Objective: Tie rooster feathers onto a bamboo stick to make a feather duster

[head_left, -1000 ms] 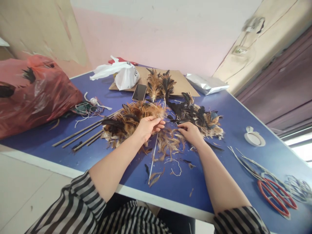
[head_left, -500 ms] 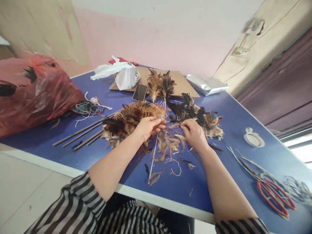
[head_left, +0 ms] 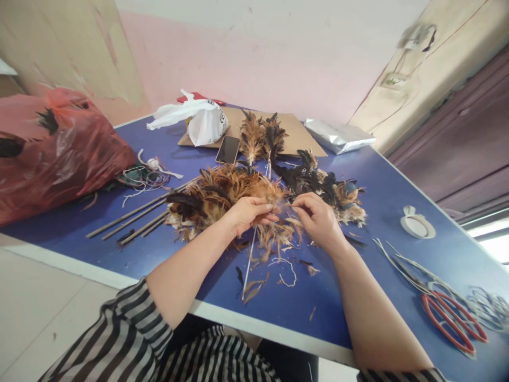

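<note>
Feathers (head_left: 274,188), tan and wispy, pinched between thumb and fingers of left hand (head_left: 254,213) above blue table (head_left: 302,313); right hand (head_left: 316,216) pinched closed just beside, on blurred thin wisp (head_left: 285,205). Two brown-black feather bundles (head_left: 252,137) partly on flat brown cardboard (head_left: 300,132): apparently made up. Brown feather heap (head_left: 222,183), black feather heap (head_left: 308,180): loose, apparently remaining. White plastic bag (head_left: 204,130): dark print, illegible.

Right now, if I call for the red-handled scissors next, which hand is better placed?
Probably the right hand: the scissors lie on that side of the table, outward of the right forearm. The left hand is farther off, beside the brown feathers.
</note>
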The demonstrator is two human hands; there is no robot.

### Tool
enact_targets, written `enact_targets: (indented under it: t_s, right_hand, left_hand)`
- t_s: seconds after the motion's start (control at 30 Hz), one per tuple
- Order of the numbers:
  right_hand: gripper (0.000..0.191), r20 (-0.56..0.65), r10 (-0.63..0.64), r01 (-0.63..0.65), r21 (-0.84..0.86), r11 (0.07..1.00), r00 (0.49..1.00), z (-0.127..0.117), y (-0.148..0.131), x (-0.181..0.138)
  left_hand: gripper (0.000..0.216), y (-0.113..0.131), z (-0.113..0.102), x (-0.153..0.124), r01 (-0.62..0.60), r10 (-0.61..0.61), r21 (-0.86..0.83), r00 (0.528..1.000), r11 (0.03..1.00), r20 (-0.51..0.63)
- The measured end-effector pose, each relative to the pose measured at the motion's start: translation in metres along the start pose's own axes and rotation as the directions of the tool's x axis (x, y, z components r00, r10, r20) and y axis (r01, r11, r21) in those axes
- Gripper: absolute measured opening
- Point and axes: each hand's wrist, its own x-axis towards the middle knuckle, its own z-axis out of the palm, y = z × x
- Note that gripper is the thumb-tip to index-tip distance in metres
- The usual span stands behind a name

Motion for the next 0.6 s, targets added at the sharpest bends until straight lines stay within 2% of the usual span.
enact_targets:
  t_s: [0.2, 0.23, 0.3, 0.33, 0.4, 0.47, 0.53, 0.6]
  right_hand:
    - [0.009, -0.008, 0.035, -0.035, 0.064, 0.997, 0.999, 0.005, -0.005, 0.0]
    - [0.008, -0.016, 0.077, -0.075, 0.086, 0.993, 0.997, 0.005, -0.005, 0.0]
    - [0.013, -0.026, 0.239, -0.232, 0.146, 0.962, 0.971, 0.006, -0.004, -0.001]
    - [0.018, -0.007, 0.346, -0.338, 0.193, 0.921, 0.938, 0.006, -0.002, -0.001]
    - [0.029, 0.127, 0.535, -0.545, 0.319, 0.775, 0.835, 0.007, 0.0, -0.002]
    - [0.035, 0.32, 0.598, -0.672, 0.455, 0.584, 0.735, 0.011, 0.0, -0.003]
    - [0.035, 0.424, 0.571, -0.695, 0.583, 0.422, 0.703, 0.018, -0.003, -0.003]
    - [0.032, 0.407, 0.56, -0.642, 0.697, 0.32, 0.721, 0.026, -0.009, -0.003]
  left_hand:
    - [0.011, -0.003, 0.002, 0.001, 0.014, -0.015, -0.024, 1.0, 1.0, -0.018]
    - [0.011, -0.003, 0.003, 0.001, 0.01, -0.011, -0.036, 0.999, 0.999, -0.038]
    - [0.012, -0.002, 0.003, 0.002, -0.007, 0.002, -0.061, 0.997, 0.998, -0.075]
    - [0.012, -0.001, 0.004, 0.002, -0.021, 0.015, -0.073, 0.996, 0.997, -0.088]
    - [0.011, 0.001, 0.004, 0.002, -0.055, 0.046, -0.09, 0.994, 0.994, -0.1]
    - [0.009, 0.002, 0.004, 0.002, -0.092, 0.083, -0.082, 0.991, 0.992, -0.1]
    - [0.007, 0.001, 0.005, 0.002, -0.124, 0.119, -0.051, 0.989, 0.991, -0.088]
    - [0.007, -0.001, 0.006, 0.001, -0.159, 0.158, -0.014, 0.986, 0.987, -0.058]
